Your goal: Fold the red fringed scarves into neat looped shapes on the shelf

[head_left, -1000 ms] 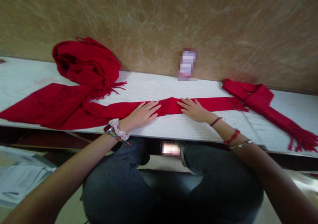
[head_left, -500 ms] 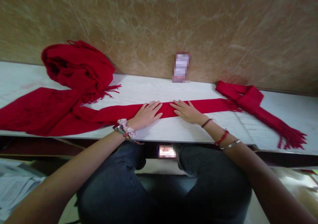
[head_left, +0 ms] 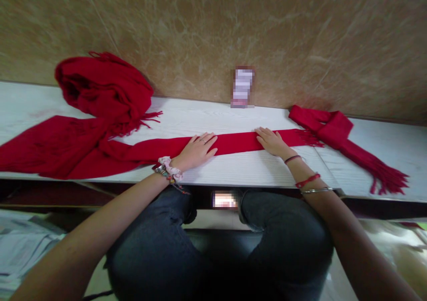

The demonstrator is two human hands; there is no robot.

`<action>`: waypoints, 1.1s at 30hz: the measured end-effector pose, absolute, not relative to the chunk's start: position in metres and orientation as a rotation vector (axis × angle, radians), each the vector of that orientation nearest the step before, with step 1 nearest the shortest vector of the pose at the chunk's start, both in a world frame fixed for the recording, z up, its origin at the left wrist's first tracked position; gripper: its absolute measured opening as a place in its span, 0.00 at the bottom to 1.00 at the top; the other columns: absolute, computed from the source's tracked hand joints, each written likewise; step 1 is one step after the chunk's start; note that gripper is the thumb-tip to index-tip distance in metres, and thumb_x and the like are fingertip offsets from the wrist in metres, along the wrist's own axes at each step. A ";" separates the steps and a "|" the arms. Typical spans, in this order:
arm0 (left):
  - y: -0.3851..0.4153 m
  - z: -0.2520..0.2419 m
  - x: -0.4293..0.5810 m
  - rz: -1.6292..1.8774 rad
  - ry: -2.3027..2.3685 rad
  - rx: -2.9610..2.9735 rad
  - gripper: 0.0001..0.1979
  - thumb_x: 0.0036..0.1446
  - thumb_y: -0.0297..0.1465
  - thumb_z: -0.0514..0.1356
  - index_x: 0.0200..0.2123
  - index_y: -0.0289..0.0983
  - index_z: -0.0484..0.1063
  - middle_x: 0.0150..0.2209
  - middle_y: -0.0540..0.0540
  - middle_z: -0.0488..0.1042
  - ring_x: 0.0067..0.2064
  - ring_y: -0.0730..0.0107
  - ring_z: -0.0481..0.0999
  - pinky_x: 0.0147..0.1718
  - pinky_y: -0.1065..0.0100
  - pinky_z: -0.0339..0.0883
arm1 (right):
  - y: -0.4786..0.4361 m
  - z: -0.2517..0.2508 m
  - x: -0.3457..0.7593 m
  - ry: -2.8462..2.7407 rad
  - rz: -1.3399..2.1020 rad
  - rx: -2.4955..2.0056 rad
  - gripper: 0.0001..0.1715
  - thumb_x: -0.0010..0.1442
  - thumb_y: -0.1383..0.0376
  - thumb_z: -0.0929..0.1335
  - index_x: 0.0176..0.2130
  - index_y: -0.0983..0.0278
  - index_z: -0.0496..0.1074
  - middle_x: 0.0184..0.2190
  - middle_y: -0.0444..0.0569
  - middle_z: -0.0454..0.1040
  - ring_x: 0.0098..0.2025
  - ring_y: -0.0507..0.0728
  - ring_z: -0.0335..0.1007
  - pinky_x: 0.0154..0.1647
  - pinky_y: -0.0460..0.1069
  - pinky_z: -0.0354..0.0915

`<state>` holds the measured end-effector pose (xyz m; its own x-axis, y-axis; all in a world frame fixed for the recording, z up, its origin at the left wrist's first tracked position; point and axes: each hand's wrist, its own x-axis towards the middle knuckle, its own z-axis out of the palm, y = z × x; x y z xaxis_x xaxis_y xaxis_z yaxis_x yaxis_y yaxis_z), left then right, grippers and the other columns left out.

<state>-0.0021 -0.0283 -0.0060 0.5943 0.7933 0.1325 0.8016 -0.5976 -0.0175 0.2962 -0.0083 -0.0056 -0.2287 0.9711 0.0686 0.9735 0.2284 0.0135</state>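
A long red scarf (head_left: 235, 142) lies folded into a narrow band across a white table (head_left: 240, 169). My left hand (head_left: 197, 151) rests flat on the band near its middle, fingers stretched out. My right hand (head_left: 273, 141) presses flat on the band further right, close to its fringed end (head_left: 308, 137). To the left the scarf widens into a loose spread (head_left: 56, 147).
A bunched red scarf (head_left: 106, 89) is heaped at the back left. Another folded red scarf (head_left: 343, 138) with a fringe lies at the right. A small blurred object (head_left: 243, 87) stands against the marbled wall (head_left: 233, 34). My knees in dark jeans are under the table.
My right hand has slid to the right along the scarf band, away from my left hand, which stays in place. The band lies flatter between them.
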 end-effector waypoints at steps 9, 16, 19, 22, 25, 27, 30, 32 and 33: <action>-0.026 -0.009 -0.003 -0.204 -1.359 -2.740 0.27 0.65 0.39 0.39 0.62 0.33 0.53 0.64 0.40 0.54 0.64 0.59 0.51 0.60 0.55 0.45 | -0.009 -0.007 0.299 -2.423 -0.103 -1.893 0.28 0.65 0.61 0.51 0.61 0.64 0.57 0.63 0.54 0.56 0.63 0.64 0.51 0.56 0.67 0.54; -0.027 -0.009 -0.003 -0.204 -1.372 -2.747 0.27 0.65 0.39 0.39 0.62 0.33 0.54 0.64 0.40 0.54 0.64 0.59 0.51 0.60 0.55 0.45 | -0.009 -0.008 0.297 -2.404 -0.103 -1.899 0.28 0.65 0.61 0.52 0.61 0.63 0.57 0.62 0.55 0.57 0.62 0.64 0.52 0.56 0.67 0.54; -0.028 -0.006 -0.002 -0.200 -1.373 -2.750 0.27 0.65 0.39 0.39 0.62 0.33 0.54 0.64 0.41 0.54 0.64 0.59 0.51 0.60 0.55 0.46 | -0.005 -0.009 0.297 -2.409 -0.122 -1.865 0.27 0.65 0.61 0.52 0.60 0.63 0.59 0.60 0.57 0.60 0.61 0.64 0.54 0.54 0.67 0.56; -0.028 -0.006 -0.002 -0.198 -1.371 -2.750 0.26 0.65 0.39 0.39 0.62 0.33 0.54 0.64 0.41 0.54 0.64 0.59 0.52 0.60 0.56 0.46 | -0.004 -0.009 0.296 -2.408 -0.135 -1.855 0.27 0.65 0.62 0.52 0.59 0.64 0.59 0.59 0.58 0.61 0.60 0.63 0.55 0.54 0.66 0.57; -0.028 -0.007 -0.002 -0.199 -1.374 -2.743 0.26 0.65 0.39 0.40 0.62 0.34 0.53 0.63 0.41 0.54 0.64 0.59 0.52 0.60 0.56 0.46 | -0.007 -0.009 0.296 -2.414 -0.134 -1.853 0.27 0.65 0.62 0.52 0.59 0.65 0.59 0.60 0.58 0.60 0.61 0.63 0.54 0.55 0.66 0.56; -0.027 -0.008 -0.003 -0.201 -1.377 -2.742 0.26 0.65 0.39 0.40 0.62 0.34 0.53 0.64 0.41 0.54 0.64 0.59 0.51 0.60 0.56 0.46 | -0.009 -0.008 0.296 -2.410 -0.118 -1.862 0.27 0.65 0.62 0.52 0.60 0.65 0.59 0.61 0.58 0.59 0.61 0.64 0.53 0.55 0.67 0.55; -0.027 -0.009 -0.003 -0.203 -1.376 -2.737 0.26 0.65 0.39 0.40 0.62 0.33 0.53 0.64 0.40 0.54 0.64 0.58 0.52 0.60 0.56 0.46 | -0.011 -0.007 0.296 -2.376 -0.082 -1.883 0.27 0.65 0.61 0.52 0.60 0.65 0.59 0.61 0.57 0.58 0.62 0.65 0.51 0.56 0.68 0.53; -0.027 -0.009 -0.002 -0.201 -1.377 -2.737 0.26 0.65 0.39 0.40 0.62 0.33 0.53 0.64 0.40 0.53 0.64 0.58 0.52 0.60 0.55 0.46 | -0.011 -0.007 0.295 -2.352 -0.078 -1.864 0.27 0.65 0.60 0.53 0.60 0.64 0.59 0.62 0.57 0.56 0.63 0.66 0.49 0.56 0.69 0.52; -0.027 -0.008 -0.002 -0.200 -1.378 -2.737 0.26 0.65 0.39 0.40 0.62 0.34 0.53 0.64 0.40 0.53 0.64 0.59 0.52 0.60 0.55 0.46 | -0.011 -0.007 0.295 -2.344 -0.084 -1.843 0.27 0.65 0.60 0.54 0.60 0.63 0.58 0.63 0.57 0.55 0.63 0.67 0.48 0.56 0.69 0.51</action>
<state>-0.0023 -0.0268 -0.0083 0.5893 0.7944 0.1473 0.8035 -0.5952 -0.0045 0.2945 -0.0107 -0.0074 -0.2291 0.9604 0.1587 0.9693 0.2400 -0.0536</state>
